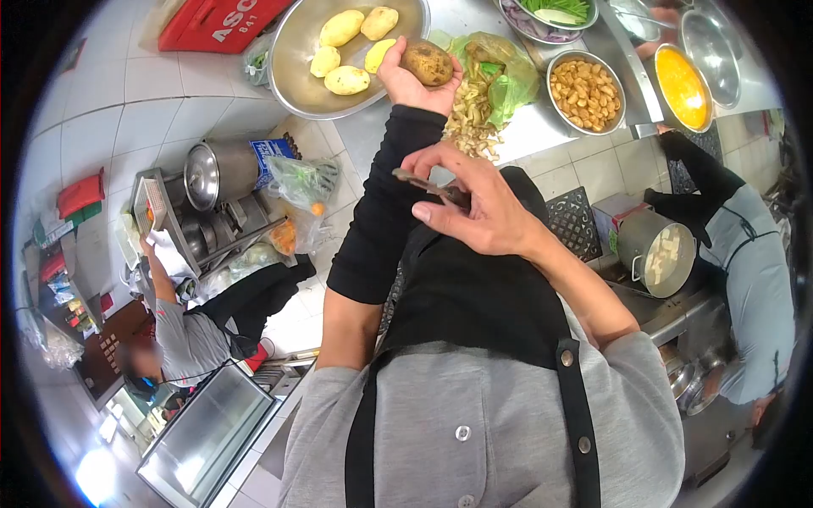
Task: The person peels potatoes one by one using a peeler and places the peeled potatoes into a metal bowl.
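An unpeeled brown potato rests in my left hand, whose fingers curl around it at the right rim of a large metal bowl. Several peeled yellow potatoes lie in that bowl. Closer to my body, my right hand grips a small peeler-like tool between thumb and fingers, apart from the potato. Beside my left hand, a heap of peelings lies on the metal counter, partly against a green plastic bag.
A bowl of brown chunks and a bowl of orange liquid stand to the right. One person is at the left, another at the right near a large pot. A red crate sits top left.
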A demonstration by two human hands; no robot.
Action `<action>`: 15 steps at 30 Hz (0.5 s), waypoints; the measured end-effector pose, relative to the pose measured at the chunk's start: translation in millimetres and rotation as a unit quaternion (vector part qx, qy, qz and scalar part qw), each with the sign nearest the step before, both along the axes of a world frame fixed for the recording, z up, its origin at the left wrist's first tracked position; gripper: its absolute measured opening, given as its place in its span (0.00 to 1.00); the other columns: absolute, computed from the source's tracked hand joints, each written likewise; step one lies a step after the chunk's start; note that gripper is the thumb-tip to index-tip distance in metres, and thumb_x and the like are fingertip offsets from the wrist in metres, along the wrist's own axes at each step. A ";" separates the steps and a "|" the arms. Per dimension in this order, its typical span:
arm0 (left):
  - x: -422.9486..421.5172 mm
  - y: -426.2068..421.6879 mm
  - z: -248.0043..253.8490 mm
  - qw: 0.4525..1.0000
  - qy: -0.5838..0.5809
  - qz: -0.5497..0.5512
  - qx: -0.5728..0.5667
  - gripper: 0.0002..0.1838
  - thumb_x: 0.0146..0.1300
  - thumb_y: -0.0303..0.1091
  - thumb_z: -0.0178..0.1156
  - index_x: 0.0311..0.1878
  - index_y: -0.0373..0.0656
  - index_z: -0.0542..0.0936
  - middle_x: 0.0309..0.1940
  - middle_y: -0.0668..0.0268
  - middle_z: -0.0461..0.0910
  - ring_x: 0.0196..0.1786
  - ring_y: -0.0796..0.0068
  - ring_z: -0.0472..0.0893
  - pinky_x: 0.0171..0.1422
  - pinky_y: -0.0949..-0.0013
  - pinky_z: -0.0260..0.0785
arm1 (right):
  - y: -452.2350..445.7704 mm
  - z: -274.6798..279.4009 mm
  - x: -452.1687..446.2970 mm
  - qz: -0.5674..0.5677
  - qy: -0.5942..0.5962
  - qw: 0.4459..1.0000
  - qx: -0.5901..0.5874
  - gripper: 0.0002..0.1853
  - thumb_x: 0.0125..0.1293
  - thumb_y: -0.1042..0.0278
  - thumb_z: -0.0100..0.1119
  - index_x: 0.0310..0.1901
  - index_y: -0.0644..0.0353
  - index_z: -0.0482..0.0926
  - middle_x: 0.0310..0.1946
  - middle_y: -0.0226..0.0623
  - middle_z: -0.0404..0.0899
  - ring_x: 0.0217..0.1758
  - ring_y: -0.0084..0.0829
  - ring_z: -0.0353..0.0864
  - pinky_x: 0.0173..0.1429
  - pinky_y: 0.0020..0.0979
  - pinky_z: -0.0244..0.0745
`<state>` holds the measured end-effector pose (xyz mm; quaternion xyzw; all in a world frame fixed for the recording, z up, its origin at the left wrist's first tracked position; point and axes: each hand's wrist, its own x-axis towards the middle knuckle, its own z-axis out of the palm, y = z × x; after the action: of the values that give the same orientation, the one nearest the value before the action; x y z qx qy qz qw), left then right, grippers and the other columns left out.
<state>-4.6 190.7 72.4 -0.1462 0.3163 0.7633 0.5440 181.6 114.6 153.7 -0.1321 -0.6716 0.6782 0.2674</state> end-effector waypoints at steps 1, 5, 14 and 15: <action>-1.7 -1.8 -1.1 1.000 0.001 0.001 0.005 0.19 0.68 0.48 0.66 0.55 0.49 0.75 0.51 0.60 0.76 0.53 0.57 0.76 0.55 0.46 0.76 | -2.0 -2.1 -0.8 0.021 0.002 1.000 -0.009 0.16 0.69 0.69 0.71 0.52 0.63 0.76 0.57 0.38 0.83 0.35 0.17 0.76 0.35 0.24 0.72; -6.2 -6.7 -2.2 1.000 -0.020 0.014 0.008 0.20 0.69 0.48 0.66 0.57 0.48 0.76 0.51 0.60 0.77 0.54 0.57 0.77 0.57 0.46 0.77 | -9.1 12.1 0.7 0.124 -0.043 0.988 -0.083 0.19 0.67 0.63 0.73 0.52 0.61 0.76 0.43 0.40 0.84 0.40 0.38 0.86 0.40 0.37 0.75; -3.4 -45.3 16.2 0.993 -0.006 -0.094 0.072 0.27 0.75 0.47 0.55 0.70 0.40 0.75 0.67 0.49 0.78 0.68 0.46 0.79 0.72 0.40 0.75 | -5.7 -0.5 3.8 0.163 -0.016 0.972 -0.169 0.17 0.71 0.61 0.72 0.53 0.62 0.79 0.44 0.37 0.88 0.51 0.31 0.87 0.51 0.35 0.77; -8.4 -56.1 13.1 0.986 0.019 -0.144 0.083 0.29 0.77 0.48 0.52 0.72 0.39 0.74 0.69 0.48 0.78 0.70 0.46 0.78 0.73 0.40 0.75 | 0.2 1.3 8.7 0.132 -0.019 0.973 -0.189 0.17 0.72 0.61 0.72 0.52 0.62 0.79 0.44 0.36 0.88 0.53 0.29 0.87 0.52 0.35 0.77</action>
<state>-12.9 134.6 85.5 -0.0392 0.2800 0.7035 0.6520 190.4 114.8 155.0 -0.1030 -0.5474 0.8199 0.1326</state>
